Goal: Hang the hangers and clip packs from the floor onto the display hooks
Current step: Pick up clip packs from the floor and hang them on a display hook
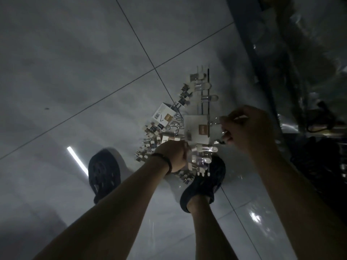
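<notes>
A heap of clip hangers and carded clip packs lies on the grey tiled floor in front of my feet. One metal hanger with clear clips and a white card is lifted over the heap. My right hand grips its metal hook end on the right. My left hand, with a dark band at the wrist, holds the hanger's lower end, where clear clips stick out. A second white card lies further left in the heap.
My two dark shoes stand on the glossy floor, the right one right below the heap. A dark display unit with wrapped goods runs along the right side. The scene is dim.
</notes>
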`<state>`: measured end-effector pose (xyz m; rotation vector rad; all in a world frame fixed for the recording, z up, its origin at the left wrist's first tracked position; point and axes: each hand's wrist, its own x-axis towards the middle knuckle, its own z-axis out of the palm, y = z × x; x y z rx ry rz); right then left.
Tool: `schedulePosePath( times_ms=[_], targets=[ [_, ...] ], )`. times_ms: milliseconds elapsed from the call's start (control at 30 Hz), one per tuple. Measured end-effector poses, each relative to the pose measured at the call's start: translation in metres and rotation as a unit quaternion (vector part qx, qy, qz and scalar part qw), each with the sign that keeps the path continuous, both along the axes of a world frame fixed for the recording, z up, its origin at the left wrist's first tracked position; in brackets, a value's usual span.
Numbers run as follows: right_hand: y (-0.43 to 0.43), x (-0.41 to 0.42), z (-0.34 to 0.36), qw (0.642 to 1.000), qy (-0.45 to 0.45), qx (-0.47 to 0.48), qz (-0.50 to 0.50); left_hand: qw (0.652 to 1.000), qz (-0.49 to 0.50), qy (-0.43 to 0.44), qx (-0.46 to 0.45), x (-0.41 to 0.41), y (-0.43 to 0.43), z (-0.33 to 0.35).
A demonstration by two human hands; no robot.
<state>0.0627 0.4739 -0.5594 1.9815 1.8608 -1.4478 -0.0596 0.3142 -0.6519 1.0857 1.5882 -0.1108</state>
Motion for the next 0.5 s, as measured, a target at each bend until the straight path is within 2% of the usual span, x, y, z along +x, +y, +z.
schedulePosePath(
  times_ms=[67, 200, 267, 333, 367, 433, 500],
  targets=[
    [0.004, -0.001, 0.007, 0.994, -0.027, 0.083, 0.065, 0.999, 0.038, 0.028, 0.002, -0.004, -0.003, 0.013],
    [0.013, -0.012, 0.036, 0.994, 0.034, 0.089, 0.051, 0.986, 0.102, 0.134, 0.004, -0.011, 0.003, 0.067],
    [0.018, -0.021, 0.062, 0.993, 0.091, 0.065, 0.045, 0.979, 0.159, 0.125, -0.019, -0.016, 0.005, 0.102],
    [0.024, -0.031, 0.101, 0.983, 0.180, 0.024, 0.021, 0.962, 0.269, 0.001, -0.047, -0.029, 0.011, 0.140],
    [0.030, -0.037, 0.125, 0.974, 0.224, 0.013, 0.013, 0.935, 0.339, -0.084, -0.059, -0.039, 0.015, 0.163],
    [0.044, -0.047, 0.178, 0.956, 0.291, -0.017, -0.012, 0.859, 0.450, -0.228, -0.092, -0.059, 0.016, 0.214],
    [0.060, -0.062, 0.238, 0.933, 0.353, -0.068, -0.035, 0.797, 0.515, -0.294, -0.117, -0.079, 0.016, 0.272]
  ],
)
